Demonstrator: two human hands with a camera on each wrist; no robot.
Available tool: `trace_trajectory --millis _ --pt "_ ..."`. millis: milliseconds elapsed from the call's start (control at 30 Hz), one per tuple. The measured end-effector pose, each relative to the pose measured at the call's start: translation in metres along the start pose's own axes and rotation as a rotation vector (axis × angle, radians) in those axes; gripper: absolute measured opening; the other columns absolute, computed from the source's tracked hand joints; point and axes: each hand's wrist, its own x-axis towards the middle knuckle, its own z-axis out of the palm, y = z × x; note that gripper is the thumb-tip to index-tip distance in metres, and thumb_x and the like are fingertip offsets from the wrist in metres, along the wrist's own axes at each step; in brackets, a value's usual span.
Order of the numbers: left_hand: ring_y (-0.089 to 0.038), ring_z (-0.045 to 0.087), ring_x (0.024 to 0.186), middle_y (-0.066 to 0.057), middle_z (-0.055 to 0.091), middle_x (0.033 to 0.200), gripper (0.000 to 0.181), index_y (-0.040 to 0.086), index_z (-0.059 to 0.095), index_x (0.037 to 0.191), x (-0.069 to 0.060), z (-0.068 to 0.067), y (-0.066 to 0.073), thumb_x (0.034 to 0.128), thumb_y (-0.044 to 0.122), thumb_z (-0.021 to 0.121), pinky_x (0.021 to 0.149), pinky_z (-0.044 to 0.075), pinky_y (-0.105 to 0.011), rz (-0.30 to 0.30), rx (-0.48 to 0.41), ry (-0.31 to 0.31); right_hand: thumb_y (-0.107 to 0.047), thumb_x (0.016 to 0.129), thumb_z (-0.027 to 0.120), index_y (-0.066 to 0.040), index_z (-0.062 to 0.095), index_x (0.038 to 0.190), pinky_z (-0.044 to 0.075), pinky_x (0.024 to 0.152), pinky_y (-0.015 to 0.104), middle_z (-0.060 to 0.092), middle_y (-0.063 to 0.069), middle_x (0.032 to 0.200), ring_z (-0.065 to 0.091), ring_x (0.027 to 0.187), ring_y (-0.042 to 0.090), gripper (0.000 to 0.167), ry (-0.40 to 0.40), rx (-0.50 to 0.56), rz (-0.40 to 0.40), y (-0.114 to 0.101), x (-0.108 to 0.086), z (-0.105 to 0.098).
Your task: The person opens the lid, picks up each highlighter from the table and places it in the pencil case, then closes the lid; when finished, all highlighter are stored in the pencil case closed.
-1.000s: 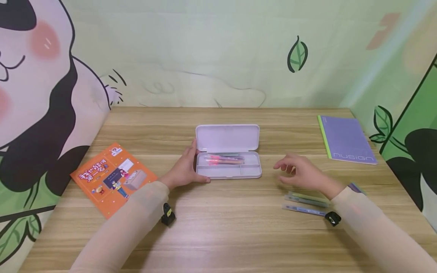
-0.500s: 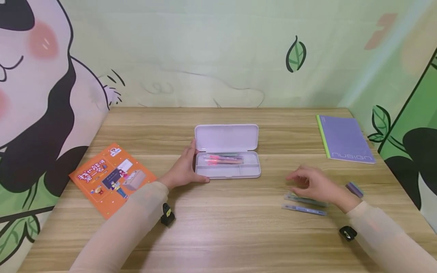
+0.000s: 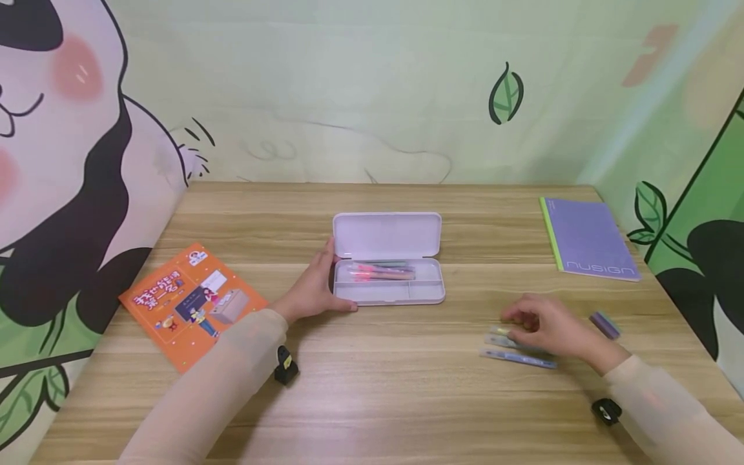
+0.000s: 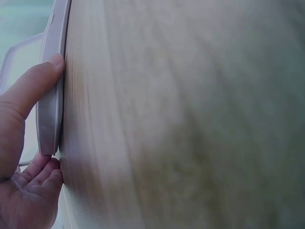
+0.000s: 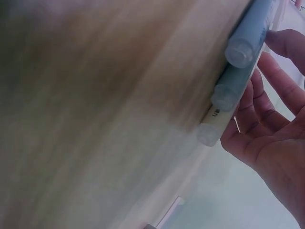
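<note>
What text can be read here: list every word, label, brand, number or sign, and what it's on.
"NUSIGN": purple notebook.
"我也能_第一名": orange booklet; fourth character unclear.
Too small to read: print in the notebook's top corner, and on the booklet's white badge.
Too blurred to read: lettering on the loose pens.

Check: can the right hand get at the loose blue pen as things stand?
Probably yes: nothing covers the blue pen, and the right hand is close by, partly hiding the neighbouring pens in the head view.
</note>
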Motion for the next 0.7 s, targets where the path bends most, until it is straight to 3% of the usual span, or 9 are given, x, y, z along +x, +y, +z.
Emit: trace_trajectory --millis 433,700 --pt "-0.03 0.037 0.13 -0.019 0.029 0.147 0.143 0.013 -0.013 0.155 0.0007 0.0009 -0.0021 0.0606 0.038 0.092 0.117 0.025 -0.044 -0.006 -0.004 0.0 -0.005 0.079 0.077 -0.011 0.07 0.098 0.046 0.059 0.022 0.058 -0.008 0.081 0.05 0.07 -0.001 0.021 -0.048 -0.054 0.048 -0.0033 0.0 -0.0003" --pt "-0.03 0.036 0.132 -0.02 0.027 0.149 0.143 0.013 -0.013 0.154 0.0004 0.0009 -0.0009 0.0605 0.038 0.092 0.117 0.025 -0.044 -0.003 0.002 -0.002 -0.002 0.079 0.075 -0.009 0.07 0.096 0.046 0.058 0.021 0.059 -0.01 0.08 0.049 0.069 -0.002 0.02 -0.056 -0.05 0.031 -0.0018 0.0035 -0.0005"
